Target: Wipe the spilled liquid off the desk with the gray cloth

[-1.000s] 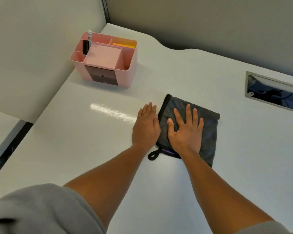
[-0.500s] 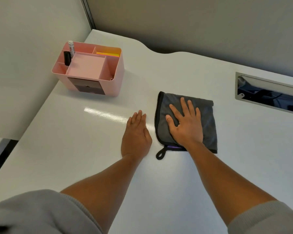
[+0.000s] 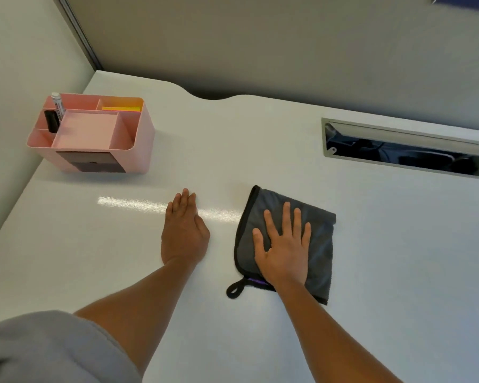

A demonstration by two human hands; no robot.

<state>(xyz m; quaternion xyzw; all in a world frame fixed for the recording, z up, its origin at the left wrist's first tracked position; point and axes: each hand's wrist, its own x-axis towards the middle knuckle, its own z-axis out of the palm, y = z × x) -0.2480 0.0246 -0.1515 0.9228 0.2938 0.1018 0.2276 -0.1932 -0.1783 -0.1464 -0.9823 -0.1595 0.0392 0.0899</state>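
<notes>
Right hand point(image 3: 284, 250) fingers spread flat on gray cloth point(image 3: 320, 244), now farther from flat left hand point(image 3: 183, 233), spill perhaps gone

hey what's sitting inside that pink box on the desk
The pink box holds a white marker, a black item and yellow notes. The front drawers' contents are hidden.

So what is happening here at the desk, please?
A person is wiping a white desk with a gray cloth. The right hand lies flat on the cloth with the fingers spread. The left hand rests flat on the bare desk beside it, not touching the cloth. A pink organizer stands at the far left, away from both hands. I cannot make out any liquid, only a bright streak of reflected light.
</notes>
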